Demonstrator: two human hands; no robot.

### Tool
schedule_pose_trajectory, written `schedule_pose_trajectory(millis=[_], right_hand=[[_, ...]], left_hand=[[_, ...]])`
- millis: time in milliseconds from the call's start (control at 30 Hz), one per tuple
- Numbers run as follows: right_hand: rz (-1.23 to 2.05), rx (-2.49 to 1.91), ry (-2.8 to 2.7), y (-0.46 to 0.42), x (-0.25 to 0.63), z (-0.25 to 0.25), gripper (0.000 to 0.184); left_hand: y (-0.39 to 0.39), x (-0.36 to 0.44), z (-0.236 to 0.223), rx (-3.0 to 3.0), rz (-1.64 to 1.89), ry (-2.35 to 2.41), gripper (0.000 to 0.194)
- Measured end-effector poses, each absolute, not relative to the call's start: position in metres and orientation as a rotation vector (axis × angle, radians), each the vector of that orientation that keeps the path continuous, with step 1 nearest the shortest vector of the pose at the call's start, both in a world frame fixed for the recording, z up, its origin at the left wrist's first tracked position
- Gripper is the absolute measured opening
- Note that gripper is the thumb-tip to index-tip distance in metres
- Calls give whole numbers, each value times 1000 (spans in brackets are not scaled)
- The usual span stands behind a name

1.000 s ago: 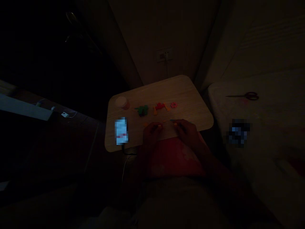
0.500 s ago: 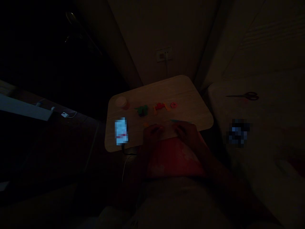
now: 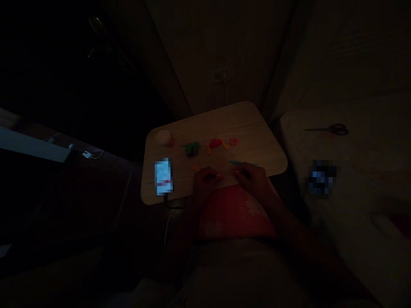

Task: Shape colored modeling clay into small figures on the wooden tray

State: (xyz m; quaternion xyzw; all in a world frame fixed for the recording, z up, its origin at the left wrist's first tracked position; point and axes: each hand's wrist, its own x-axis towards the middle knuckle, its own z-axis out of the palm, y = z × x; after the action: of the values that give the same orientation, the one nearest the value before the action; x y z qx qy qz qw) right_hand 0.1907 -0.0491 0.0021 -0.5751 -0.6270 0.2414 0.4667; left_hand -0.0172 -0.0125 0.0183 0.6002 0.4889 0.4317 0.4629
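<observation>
In dim light my left hand [image 3: 205, 179] rests at the near edge of the small wooden table [image 3: 247, 115], fingers curled together. My right hand [image 3: 253, 177] faces it across a short gap, also closed. Tiny orange spots show at both hands' fingertips; what they are is too dark to tell. A thin blue stick [image 3: 236, 162] lies just beyond my right fingers. Near my left hand is a small orange piece [image 3: 196, 168]. Farther back are a green lumpy figure [image 3: 192, 149], a red and orange shaped piece [image 3: 215, 143] and a pinkish ring [image 3: 234, 141].
A lidded tub [image 3: 165, 137] stands at the table's back left, with a lit phone [image 3: 163, 176] in front of it, a cable running off the edge. On the pale surface at right lie scissors [image 3: 334, 128] and a blurred-out object [image 3: 321, 177]. A wall socket [image 3: 221, 75] is behind.
Both hands stay in nearly the same place, with only slight finger movement. The objects on the table have not moved.
</observation>
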Motion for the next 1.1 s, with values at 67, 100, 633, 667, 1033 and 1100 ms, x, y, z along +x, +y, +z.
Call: schedule_pose_trajectory(millis=[67, 100, 633, 667, 1033, 1100], right_hand=[[581, -1408, -1537, -49, 191, 3, 19], [571, -1408, -1542, -49, 191, 4, 20], [519, -1372, -1605, -47, 192, 5, 26], [517, -1375, -1614, -46, 192, 5, 28], [552, -1399, -1645, -47, 193, 8, 40], [573, -1386, -1630, -47, 193, 7, 38]], left_hand=[[-13, -17, 19, 1468, 1058, 1213, 24], [-13, -17, 20, 1462, 1056, 1219, 24], [-13, -19, 21, 1520, 1056, 1144, 46], [-13, -19, 20, 1520, 1057, 1149, 49], [-14, -18, 15, 1311, 993, 1184, 69], [-14, -20, 17, 1348, 969, 1188, 69]])
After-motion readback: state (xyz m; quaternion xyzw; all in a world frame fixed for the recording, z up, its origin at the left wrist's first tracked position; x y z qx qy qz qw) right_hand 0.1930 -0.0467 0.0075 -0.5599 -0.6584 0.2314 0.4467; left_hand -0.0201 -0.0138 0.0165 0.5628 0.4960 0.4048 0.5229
